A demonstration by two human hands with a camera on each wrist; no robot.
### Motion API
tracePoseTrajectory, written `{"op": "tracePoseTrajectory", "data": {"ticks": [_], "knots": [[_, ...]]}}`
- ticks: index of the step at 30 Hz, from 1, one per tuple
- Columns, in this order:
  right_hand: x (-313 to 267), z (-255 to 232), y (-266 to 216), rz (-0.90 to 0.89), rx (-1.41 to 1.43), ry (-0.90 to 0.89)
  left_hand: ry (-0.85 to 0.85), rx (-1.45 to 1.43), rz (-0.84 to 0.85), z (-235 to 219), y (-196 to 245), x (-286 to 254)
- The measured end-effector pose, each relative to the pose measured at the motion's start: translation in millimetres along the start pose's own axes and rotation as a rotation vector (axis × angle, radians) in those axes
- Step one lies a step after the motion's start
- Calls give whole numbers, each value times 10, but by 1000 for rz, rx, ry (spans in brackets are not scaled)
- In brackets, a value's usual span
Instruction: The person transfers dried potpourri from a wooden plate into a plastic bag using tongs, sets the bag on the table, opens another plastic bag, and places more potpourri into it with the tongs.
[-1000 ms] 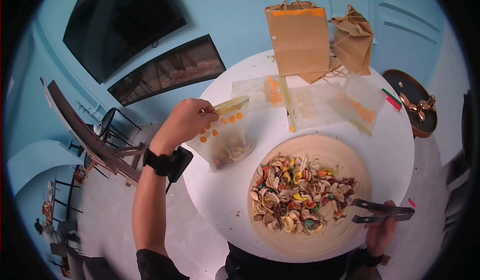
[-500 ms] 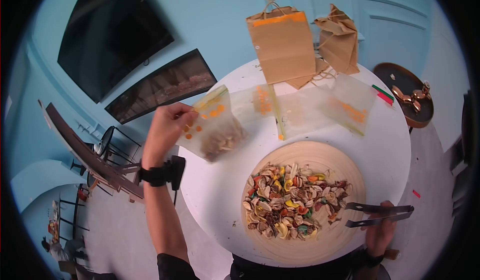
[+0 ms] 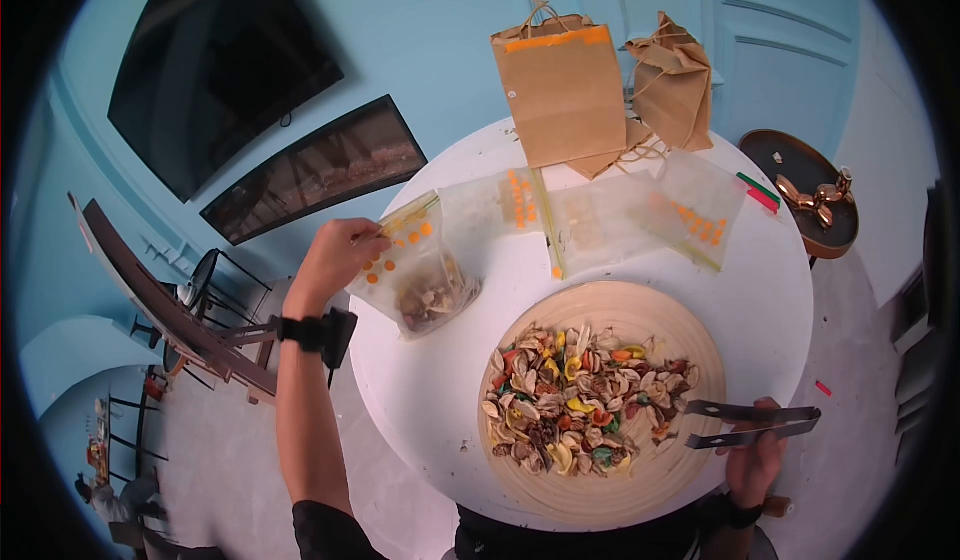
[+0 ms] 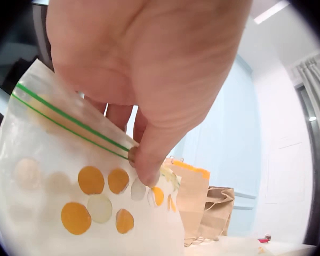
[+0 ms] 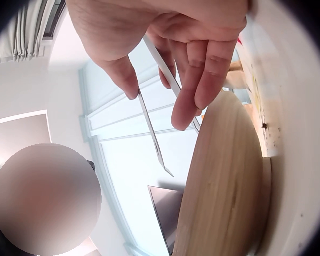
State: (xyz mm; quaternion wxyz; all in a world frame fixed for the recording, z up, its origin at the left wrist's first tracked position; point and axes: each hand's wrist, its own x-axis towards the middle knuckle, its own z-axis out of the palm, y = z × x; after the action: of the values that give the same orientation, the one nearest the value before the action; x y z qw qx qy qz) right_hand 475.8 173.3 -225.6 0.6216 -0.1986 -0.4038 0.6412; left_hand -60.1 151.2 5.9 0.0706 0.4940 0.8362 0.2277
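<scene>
My left hand (image 3: 338, 262) pinches the top edge of a clear zip bag (image 3: 425, 285) by one corner, thumb in front and fingers behind. Orange dots mark the bag, and dried petals lie in its bottom; in the left wrist view its green zip line (image 4: 69, 124) runs up to the thumb. My right hand (image 3: 757, 465) holds metal tongs (image 3: 722, 412), their arms apart with nothing between the tips, over the right rim of a round wooden plate (image 3: 675, 480). Mixed dried flowers and petals (image 3: 565, 410), tan with yellow, red and green bits, cover much of the plate.
Several flat zip bags (image 3: 600, 222) with orange marks lie across the back of the white round table (image 3: 410, 385). Behind them stand a brown paper bag (image 3: 565, 100) and a crumpled one (image 3: 675, 95). Green and red pens (image 3: 762, 195) lie at the right edge, near a dark side table (image 3: 835, 232).
The zip bag swung up and tilted half a second ago, then came back lower and more upright, still pinched in my left hand. My right hand keeps the tongs at the plate's right side.
</scene>
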Motion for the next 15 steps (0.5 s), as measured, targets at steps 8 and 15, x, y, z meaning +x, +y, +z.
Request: {"op": "tracePoseTrajectory", "data": {"ticks": [8,15], "knots": [[16,172,-23,8,30,43,350,79,11,-69,-1,-1158],[77,336,-186,70,61,-25,-19,-94,220,291,426,-2426]]}}
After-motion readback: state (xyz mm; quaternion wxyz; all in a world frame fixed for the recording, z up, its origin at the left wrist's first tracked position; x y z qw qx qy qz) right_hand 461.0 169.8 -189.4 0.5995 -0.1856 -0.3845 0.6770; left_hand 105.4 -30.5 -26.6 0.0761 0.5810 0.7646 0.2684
